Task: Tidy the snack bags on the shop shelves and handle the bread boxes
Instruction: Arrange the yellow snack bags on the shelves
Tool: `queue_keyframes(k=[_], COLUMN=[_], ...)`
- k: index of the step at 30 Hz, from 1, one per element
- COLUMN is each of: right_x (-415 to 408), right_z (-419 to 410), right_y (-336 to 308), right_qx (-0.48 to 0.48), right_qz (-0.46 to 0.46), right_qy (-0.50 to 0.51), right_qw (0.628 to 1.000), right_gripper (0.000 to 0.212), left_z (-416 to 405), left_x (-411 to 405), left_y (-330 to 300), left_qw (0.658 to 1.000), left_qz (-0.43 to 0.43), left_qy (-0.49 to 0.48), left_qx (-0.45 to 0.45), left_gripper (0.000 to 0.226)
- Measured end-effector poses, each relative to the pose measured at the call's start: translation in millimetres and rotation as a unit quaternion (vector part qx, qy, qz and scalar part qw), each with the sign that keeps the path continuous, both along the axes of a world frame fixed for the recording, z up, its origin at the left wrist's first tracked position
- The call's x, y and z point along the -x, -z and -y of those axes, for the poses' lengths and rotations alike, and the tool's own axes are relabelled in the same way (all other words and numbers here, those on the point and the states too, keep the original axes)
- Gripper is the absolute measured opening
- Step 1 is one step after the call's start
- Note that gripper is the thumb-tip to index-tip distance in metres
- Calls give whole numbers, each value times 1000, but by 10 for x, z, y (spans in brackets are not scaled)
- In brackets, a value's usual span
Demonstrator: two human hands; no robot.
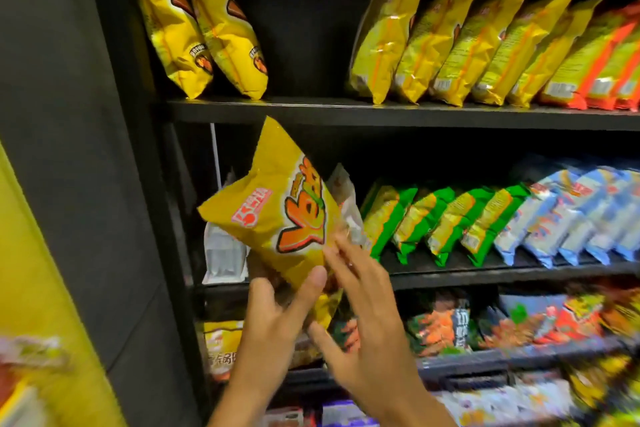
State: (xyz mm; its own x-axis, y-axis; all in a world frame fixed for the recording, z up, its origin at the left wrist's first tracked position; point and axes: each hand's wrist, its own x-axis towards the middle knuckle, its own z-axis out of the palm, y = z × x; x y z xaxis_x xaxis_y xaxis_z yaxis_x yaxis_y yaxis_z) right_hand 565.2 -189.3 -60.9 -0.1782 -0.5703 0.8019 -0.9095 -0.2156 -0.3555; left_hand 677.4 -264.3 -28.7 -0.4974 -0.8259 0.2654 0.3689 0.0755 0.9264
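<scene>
So we had the yellow snack bag [277, 218] up in front of the middle shelf [485, 274], near its left end, tilted with its top corner almost reaching the top shelf [381, 111]. Our left hand [273, 319] gripped it from underneath, thumb pressed on the front near the bottom edge and the other fingers tucked behind where we couldn't see them. Our right hand [363, 315] sat just beside it with the fingers [337, 255] spread and straight, tips touching the bag's lower right edge, not curled round anything.

On the top shelf two yellow bags [197, 31] leaned at the left end, then a gap, then a row of yellow bags [450, 45] leaning the other way, running into orange-red bags [602, 69] at the right edge. Middle shelf had green bags [440, 222] and then light blue bags [568, 215] toward the right. There was a white pouch [223, 253] at the left end behind our bag. The lower shelves were too blurry to tell much
</scene>
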Motion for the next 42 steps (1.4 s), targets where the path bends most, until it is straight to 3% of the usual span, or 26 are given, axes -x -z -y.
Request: queue_keyframes(k=[4,6,9,13,16,18,20,24,28,33,36,38,42], right_x=[-126,-156,-118,-5,-31,-93,-192,-338,-434,-394,-315,-280,-244], right_z=[-87,-151,-159,-11,77,126,160,155,132,46,-28,-64,-89], right_y=[270,268,161,90,109,145,214,412,522,541,488,459,470], right_qx=[-31,-27,21,-16,-97,-124,-107,-84,-94,-139,-92,-81,-87], right_qz=[14,122,307,409,434,437,441,477,497,469,467,457,421], right_qy=[-45,-64,-85,-142,-176,-201,-188,-164,-170,-199,-208,-205,-182], right_qw=[998,990,948,901,878,868,871,859,846,849,854,862,884], right_gripper=[60,56,54,70,75,50,30,30,31,30,50,42,20], left_z=[171,235,248,185,191,231,251,216,171,166,179,174,161], left_x=[-190,-308,-445,-554,-651,-735,-807,-831,-780,-747,-757,-753,-742], left_y=[318,493,668,845,960,1019,1055,1032,919,965,1039,1070,1088], left_qw=[998,996,992,988,980,974,971,989,996,996,998,998,999], left_qz=[17,48,85,107,125,142,155,92,6,32,39,38,12], left_qy=[-24,-1,50,93,127,158,170,99,33,-17,-18,-1,39], left_qx=[-48,-77,-76,-68,-88,-85,-68,-67,-83,-78,-56,-41,-10], left_gripper=[59,75,90,107,110,110,111,109,85,45,62,76,78])
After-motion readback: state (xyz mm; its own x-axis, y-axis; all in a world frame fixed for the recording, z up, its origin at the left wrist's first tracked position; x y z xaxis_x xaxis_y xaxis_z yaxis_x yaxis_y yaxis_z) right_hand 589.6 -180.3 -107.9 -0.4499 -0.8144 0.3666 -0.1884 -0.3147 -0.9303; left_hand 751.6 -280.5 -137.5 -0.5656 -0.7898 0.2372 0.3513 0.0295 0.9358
